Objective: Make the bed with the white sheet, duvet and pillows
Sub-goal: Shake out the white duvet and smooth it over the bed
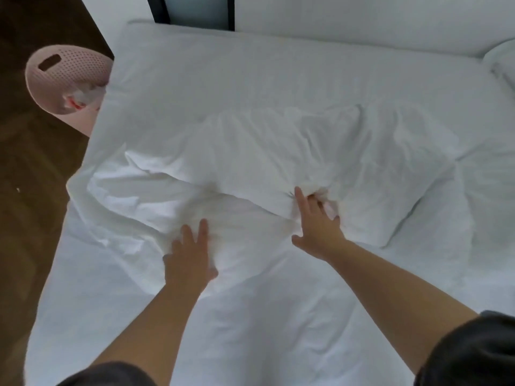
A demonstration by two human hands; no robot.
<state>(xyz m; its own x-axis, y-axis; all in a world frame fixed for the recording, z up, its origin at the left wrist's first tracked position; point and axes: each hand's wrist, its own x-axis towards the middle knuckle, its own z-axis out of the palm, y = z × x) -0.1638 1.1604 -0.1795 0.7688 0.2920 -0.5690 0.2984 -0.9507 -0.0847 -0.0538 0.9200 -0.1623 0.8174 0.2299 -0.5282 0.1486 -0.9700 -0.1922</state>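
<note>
A white duvet (292,151) lies rumpled and folded over across the middle of the bed, on the white sheet (195,65). My left hand (189,254) lies on the duvet's lower fold with fingers stretched forward, some sunk into the cloth. My right hand (317,221) grips a bunch of the duvet's folded edge; its index finger points forward and the thumb is spread out. A white pillow (501,62) shows at the far right edge, partly cut off by the frame.
A pink perforated basket (64,76) with crumpled things inside stands on the dark wooden floor (33,190) left of the bed. A white wall and a dark-framed panel (192,9) lie beyond the bed's far side.
</note>
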